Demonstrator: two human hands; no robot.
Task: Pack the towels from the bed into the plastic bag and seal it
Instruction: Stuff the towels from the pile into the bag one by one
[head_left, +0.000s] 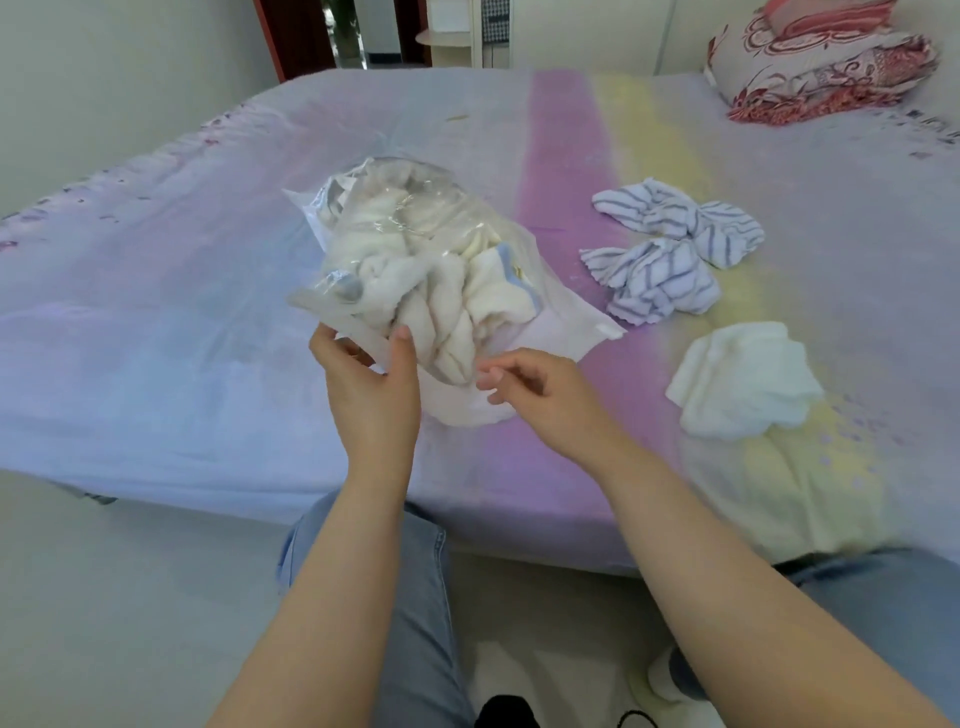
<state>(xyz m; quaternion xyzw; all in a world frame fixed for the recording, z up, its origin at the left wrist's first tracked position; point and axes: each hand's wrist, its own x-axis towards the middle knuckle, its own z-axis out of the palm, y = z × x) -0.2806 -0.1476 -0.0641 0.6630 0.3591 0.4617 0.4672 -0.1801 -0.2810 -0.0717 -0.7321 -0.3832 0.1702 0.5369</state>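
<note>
Mid-packing: left hand (371, 387) pinches the plastic bag (415, 270) mouth, right hand (535, 397) loosely curled, empty (2 striped towels (670, 249) and 1 white towel (743, 387) lie beyond its fingers, likely next).

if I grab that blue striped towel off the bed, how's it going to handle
The blue striped towel lies crumpled in soft folds on the bed, so it will probably droop and unfurl rather than hold shape. It looks like thin terry cloth, so likely light and easy to grip. It won't roll or tip.
</note>
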